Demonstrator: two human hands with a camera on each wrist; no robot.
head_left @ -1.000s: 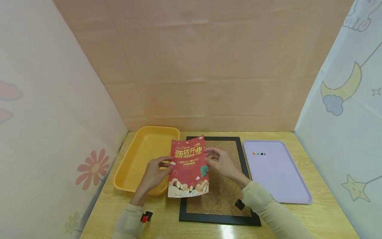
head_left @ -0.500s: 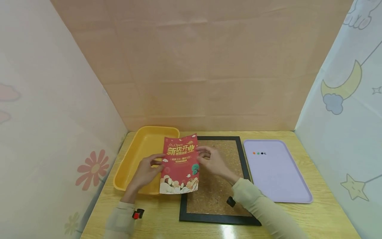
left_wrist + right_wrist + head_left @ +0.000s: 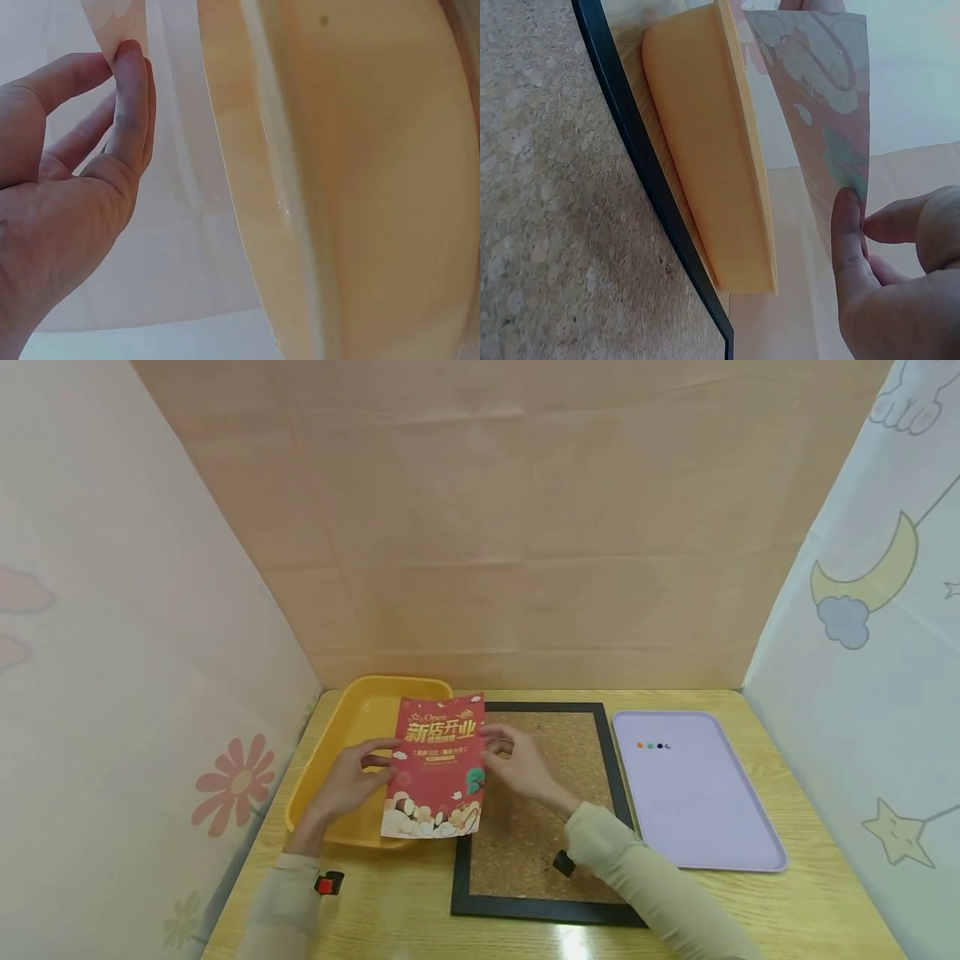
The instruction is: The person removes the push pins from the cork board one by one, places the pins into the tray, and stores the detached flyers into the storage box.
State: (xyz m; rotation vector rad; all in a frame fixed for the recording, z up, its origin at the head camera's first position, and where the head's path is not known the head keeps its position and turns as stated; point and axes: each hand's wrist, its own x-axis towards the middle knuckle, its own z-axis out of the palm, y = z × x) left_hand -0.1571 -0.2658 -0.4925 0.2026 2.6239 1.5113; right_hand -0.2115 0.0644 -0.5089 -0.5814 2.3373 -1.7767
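Observation:
Between both hands hangs a red flyer (image 3: 431,777) with gold lettering and food pictures along its lower edge. My left hand (image 3: 351,781) pinches its left edge, and in the left wrist view thumb and finger meet on the paper's corner (image 3: 120,22). On the opposite edge my right hand (image 3: 521,764) pinches the flyer (image 3: 821,112) between thumb and fingers. In the head view the sheet overlaps the right part of a yellow bin (image 3: 341,760) and the left border of a black-framed cork board (image 3: 551,852).
A lilac tray (image 3: 697,802) lies at the right, with several small coloured dots (image 3: 652,746) near its upper left. Bin, board and tray share a wooden table (image 3: 397,918). Patterned cloth walls (image 3: 240,777) stand at both sides, and a tan backdrop (image 3: 517,568) behind.
Both hands have carried the flyer leftward and slightly up in the head view, from over the cork board's left side to mostly over the yellow bin. Both grips look the same.

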